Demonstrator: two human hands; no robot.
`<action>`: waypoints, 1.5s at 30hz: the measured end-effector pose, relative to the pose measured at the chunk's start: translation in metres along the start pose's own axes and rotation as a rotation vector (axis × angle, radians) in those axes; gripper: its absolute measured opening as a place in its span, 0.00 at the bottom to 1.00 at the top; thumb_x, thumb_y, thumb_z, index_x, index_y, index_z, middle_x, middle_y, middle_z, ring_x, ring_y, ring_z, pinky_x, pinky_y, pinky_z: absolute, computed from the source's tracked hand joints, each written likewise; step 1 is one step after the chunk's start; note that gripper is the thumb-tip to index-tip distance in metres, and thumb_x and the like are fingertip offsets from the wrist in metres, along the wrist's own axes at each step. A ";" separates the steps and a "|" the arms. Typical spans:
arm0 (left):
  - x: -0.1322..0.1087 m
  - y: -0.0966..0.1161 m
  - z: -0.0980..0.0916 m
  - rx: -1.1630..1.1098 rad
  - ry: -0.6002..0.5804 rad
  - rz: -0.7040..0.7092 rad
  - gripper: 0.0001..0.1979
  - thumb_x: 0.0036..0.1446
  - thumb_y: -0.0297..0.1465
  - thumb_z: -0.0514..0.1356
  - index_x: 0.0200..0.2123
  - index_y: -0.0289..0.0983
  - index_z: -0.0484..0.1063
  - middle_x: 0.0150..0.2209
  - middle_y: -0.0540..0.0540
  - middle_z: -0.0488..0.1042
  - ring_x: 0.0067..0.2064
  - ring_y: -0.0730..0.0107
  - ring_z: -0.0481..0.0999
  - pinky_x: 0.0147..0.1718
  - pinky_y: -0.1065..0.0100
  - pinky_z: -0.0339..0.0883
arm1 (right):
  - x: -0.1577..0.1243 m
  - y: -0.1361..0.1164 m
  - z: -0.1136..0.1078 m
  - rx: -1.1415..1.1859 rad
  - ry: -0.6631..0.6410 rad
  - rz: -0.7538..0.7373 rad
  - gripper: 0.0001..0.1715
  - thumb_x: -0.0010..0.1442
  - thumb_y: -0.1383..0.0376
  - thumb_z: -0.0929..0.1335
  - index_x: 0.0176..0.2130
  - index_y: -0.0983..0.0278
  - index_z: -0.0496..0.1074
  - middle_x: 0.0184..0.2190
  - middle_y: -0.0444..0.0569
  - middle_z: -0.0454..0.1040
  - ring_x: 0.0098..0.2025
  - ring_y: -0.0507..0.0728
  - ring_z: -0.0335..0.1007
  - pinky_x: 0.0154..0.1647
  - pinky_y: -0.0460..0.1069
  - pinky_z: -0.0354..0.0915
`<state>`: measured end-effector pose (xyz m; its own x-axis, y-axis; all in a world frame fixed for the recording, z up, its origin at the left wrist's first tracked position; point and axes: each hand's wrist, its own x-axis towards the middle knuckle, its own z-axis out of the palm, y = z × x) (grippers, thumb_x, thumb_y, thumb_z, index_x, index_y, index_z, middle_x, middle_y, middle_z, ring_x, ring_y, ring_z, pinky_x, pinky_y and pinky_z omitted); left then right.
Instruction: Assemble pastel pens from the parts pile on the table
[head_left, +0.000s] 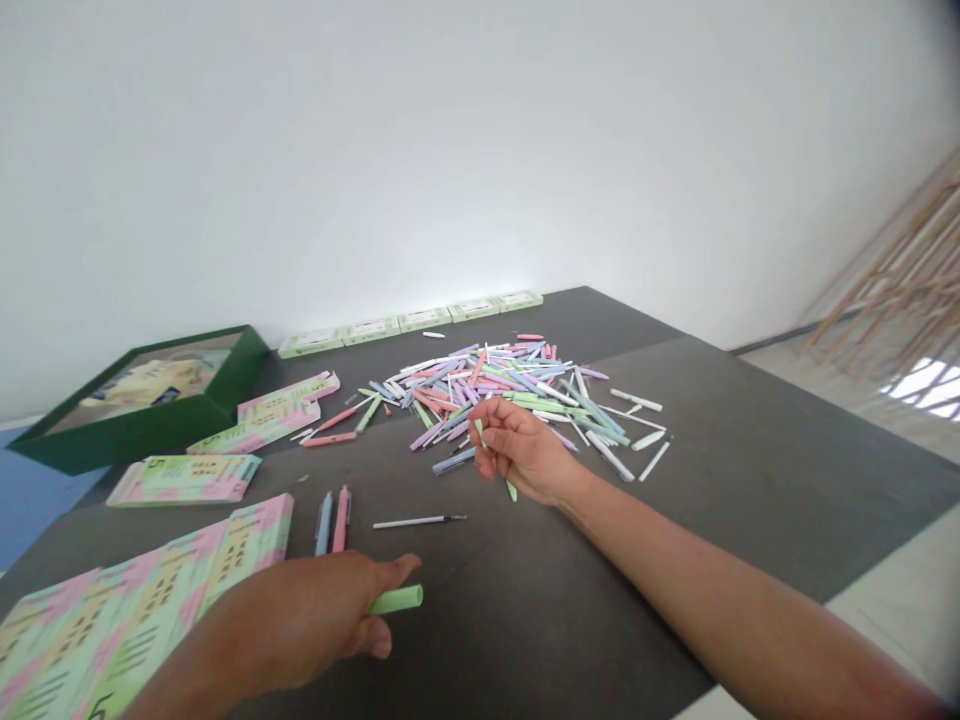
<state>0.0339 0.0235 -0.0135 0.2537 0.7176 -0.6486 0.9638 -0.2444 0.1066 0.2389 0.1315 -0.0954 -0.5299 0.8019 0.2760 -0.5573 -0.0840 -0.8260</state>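
The left hand (pixel 300 620), fingers curled, gripped a mint-green pen barrel (pixel 395 600) at seven o'clock. The right hand (pixel 521 450), pinched nearly shut, held a slim green pen part (pixel 511 490) just below the heap of pastel pen parts (pixel 487 385), at twelve o'clock on the dark bench (pixel 675 520).

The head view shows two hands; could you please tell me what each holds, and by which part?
The left hand grips a green pen barrel by one end; the right hand holds a thin green pen part mid-length.
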 end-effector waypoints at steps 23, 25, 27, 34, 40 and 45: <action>-0.002 0.002 -0.004 -0.004 -0.001 -0.018 0.29 0.51 0.34 0.56 0.59 0.46 0.60 0.46 0.43 0.75 0.45 0.51 0.74 0.41 0.56 0.67 | 0.000 0.003 -0.004 0.078 0.029 0.034 0.16 0.53 0.62 0.70 0.40 0.62 0.63 0.26 0.41 0.70 0.22 0.47 0.65 0.21 0.43 0.63; -0.002 0.001 -0.003 -0.009 0.001 -0.025 0.29 0.51 0.34 0.56 0.58 0.46 0.60 0.46 0.44 0.75 0.45 0.52 0.74 0.41 0.57 0.67 | 0.001 0.003 -0.004 0.080 0.035 0.040 0.16 0.53 0.62 0.70 0.40 0.62 0.63 0.26 0.41 0.70 0.21 0.47 0.65 0.21 0.43 0.63; -0.002 -0.001 -0.002 -0.017 -0.004 -0.031 0.30 0.50 0.35 0.57 0.58 0.46 0.60 0.46 0.44 0.75 0.46 0.52 0.74 0.42 0.57 0.66 | 0.001 0.003 -0.004 0.083 0.037 0.041 0.16 0.53 0.62 0.70 0.39 0.63 0.63 0.26 0.41 0.70 0.21 0.47 0.65 0.21 0.43 0.62; 0.001 -0.008 0.000 -0.010 0.003 0.002 0.29 0.51 0.36 0.56 0.59 0.45 0.60 0.47 0.42 0.75 0.45 0.54 0.74 0.42 0.61 0.66 | -0.001 0.000 -0.004 0.097 0.028 0.059 0.17 0.53 0.62 0.70 0.40 0.61 0.62 0.28 0.41 0.72 0.27 0.52 0.72 0.29 0.48 0.69; 0.002 -0.010 -0.013 0.033 -0.006 0.020 0.30 0.53 0.38 0.55 0.59 0.40 0.59 0.44 0.41 0.76 0.42 0.56 0.75 0.38 0.64 0.66 | -0.004 0.006 -0.002 0.032 0.071 0.105 0.14 0.53 0.64 0.69 0.39 0.63 0.62 0.29 0.43 0.74 0.30 0.54 0.74 0.33 0.50 0.69; 0.000 -0.015 -0.019 0.010 -0.031 0.029 0.29 0.55 0.39 0.53 0.60 0.42 0.56 0.37 0.45 0.78 0.37 0.60 0.76 0.31 0.68 0.66 | -0.005 0.010 0.012 -0.072 0.155 0.123 0.10 0.54 0.65 0.67 0.37 0.64 0.62 0.27 0.44 0.75 0.28 0.53 0.74 0.32 0.51 0.68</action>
<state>0.0210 0.0397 -0.0008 0.2786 0.6896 -0.6685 0.9552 -0.2716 0.1180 0.2285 0.1194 -0.0993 -0.4831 0.8703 0.0963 -0.4446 -0.1491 -0.8832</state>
